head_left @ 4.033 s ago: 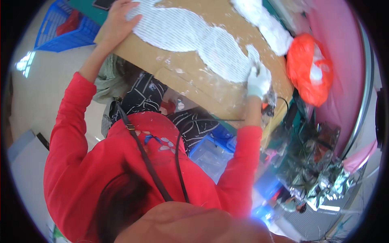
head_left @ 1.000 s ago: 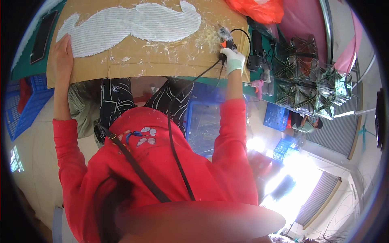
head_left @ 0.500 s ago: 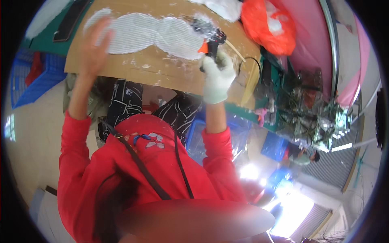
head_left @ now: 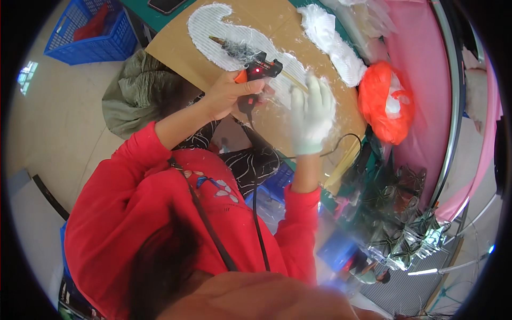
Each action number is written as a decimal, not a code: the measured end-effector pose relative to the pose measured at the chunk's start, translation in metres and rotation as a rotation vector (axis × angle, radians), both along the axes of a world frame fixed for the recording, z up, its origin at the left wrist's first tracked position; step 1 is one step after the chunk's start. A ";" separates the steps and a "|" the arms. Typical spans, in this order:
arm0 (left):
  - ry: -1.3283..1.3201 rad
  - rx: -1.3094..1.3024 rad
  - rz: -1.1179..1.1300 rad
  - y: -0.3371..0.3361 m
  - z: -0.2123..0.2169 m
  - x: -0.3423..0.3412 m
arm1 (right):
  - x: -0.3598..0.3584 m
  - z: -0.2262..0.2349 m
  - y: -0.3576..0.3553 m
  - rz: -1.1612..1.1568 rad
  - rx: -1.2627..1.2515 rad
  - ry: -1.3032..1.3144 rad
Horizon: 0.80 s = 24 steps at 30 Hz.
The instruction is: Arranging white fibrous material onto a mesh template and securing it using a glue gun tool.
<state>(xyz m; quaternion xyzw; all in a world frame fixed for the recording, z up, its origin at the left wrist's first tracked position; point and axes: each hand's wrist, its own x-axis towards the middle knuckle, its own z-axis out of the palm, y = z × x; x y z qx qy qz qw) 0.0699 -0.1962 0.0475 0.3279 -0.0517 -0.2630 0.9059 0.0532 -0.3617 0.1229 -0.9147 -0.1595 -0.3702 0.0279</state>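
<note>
My left hand [head_left: 229, 96], bare, is wrapped round the handle of a black glue gun [head_left: 256, 69] with an orange trigger and a small red light. The gun's nozzle points to the far left, with wispy white fibres clinging round it. A pale yellow glue stick [head_left: 295, 80] juts from the gun's rear. The gloved fingers of my right hand [head_left: 313, 117] close round the stick's outer end; the exact contact is partly hidden. Beneath the gun lies a curved, ribbed white fabric piece [head_left: 205, 40] on a brown cardboard sheet [head_left: 266, 26].
Another white fabric piece [head_left: 333, 45] lies beside a red plastic bag [head_left: 386, 101] at the right. The gun's black cord [head_left: 255, 176] hangs across my lap. A blue crate [head_left: 98, 40] stands on the floor at far left. Clear plastic packs [head_left: 394, 208] are stacked at the right.
The glue gun has passed from my right hand to my left, which came over from the fabric's left end. My right hand has moved to the glue stick. The whole view has turned.
</note>
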 end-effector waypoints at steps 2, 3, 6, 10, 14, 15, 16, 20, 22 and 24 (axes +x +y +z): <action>-0.055 -0.014 -0.053 0.003 -0.001 0.001 | 0.000 -0.010 -0.010 0.043 0.208 0.299; -0.049 -0.016 -0.050 0.004 -0.002 0.001 | 0.000 -0.015 -0.012 0.094 0.422 0.599; -0.067 0.062 -0.097 0.010 -0.003 0.003 | -0.002 -0.019 -0.011 0.102 0.425 0.644; -0.047 0.088 -0.144 0.019 -0.004 0.005 | -0.003 -0.011 -0.002 0.129 0.449 0.686; -0.051 0.116 -0.180 0.021 -0.002 0.007 | -0.003 -0.012 -0.004 0.111 0.492 0.727; -0.049 0.115 -0.177 0.022 -0.002 0.007 | -0.002 -0.012 -0.004 0.122 0.480 0.710; -0.046 0.109 -0.191 0.022 -0.003 0.008 | -0.002 -0.012 -0.005 0.125 0.479 0.713; -0.044 0.142 -0.172 0.022 -0.006 0.008 | -0.001 -0.014 -0.005 0.145 0.450 0.718; -0.038 0.131 -0.176 0.023 -0.010 0.009 | 0.000 -0.016 -0.005 0.134 0.485 0.760; -0.034 0.122 -0.173 0.023 -0.012 0.011 | 0.000 -0.015 -0.008 0.103 0.388 0.771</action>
